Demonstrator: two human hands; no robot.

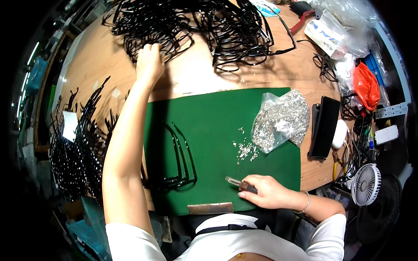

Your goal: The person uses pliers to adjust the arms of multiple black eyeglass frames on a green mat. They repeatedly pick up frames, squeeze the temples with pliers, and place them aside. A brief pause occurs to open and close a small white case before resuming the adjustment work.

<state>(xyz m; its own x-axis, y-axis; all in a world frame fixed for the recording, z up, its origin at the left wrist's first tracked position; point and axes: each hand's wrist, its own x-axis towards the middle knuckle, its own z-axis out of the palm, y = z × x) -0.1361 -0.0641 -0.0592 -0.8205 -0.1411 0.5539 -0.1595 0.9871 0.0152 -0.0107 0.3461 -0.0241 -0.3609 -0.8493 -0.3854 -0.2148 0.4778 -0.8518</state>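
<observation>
My left hand [150, 63] reaches far out to the tangled pile of black eyeglass frames [159, 26], its fingers bent closed on a frame at the near edge; the fingertips are partly hidden. In my right hand [270, 191], low over the green mat [217, 108], is a small hand tool [235, 181] with a metal tip and dark handle, tip pointing left. Several black eyeglass frames [191, 165] lie on the mat beside my left forearm. A clear bag of tiny silvery parts [278, 122] rests at the mat's right, with loose tiny parts [247, 151] spilled beside it.
More black frames or temples [80, 161] stand bunched at the left, a white paper slip [69, 125] among them. On the right are a black case [324, 127], a red plastic bag [366, 87], a white fan [366, 184] and cables. A metal strip [210, 208] lies along the mat's near edge.
</observation>
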